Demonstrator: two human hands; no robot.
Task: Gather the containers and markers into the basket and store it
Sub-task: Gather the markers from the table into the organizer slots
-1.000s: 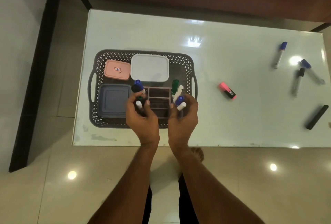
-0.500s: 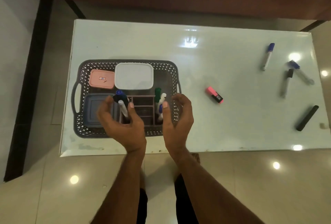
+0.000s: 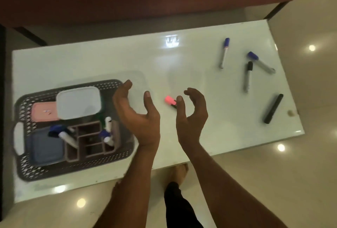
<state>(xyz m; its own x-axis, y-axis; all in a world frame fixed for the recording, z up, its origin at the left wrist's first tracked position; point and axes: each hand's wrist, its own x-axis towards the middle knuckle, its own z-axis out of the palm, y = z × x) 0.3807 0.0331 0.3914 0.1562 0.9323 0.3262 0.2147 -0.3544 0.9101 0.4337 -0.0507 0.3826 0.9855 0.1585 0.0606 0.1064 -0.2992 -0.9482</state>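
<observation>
basket | left of both hands | left hand, right hand spread, empty

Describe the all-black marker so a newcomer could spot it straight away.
Start at the white table and look to its right end, away from the basket. Five pens lie loose there; the black marker lies nearest the right edge. It alone is dark along its whole length and thicker, while the others nearby have pale barrels or a pink cap.
</observation>
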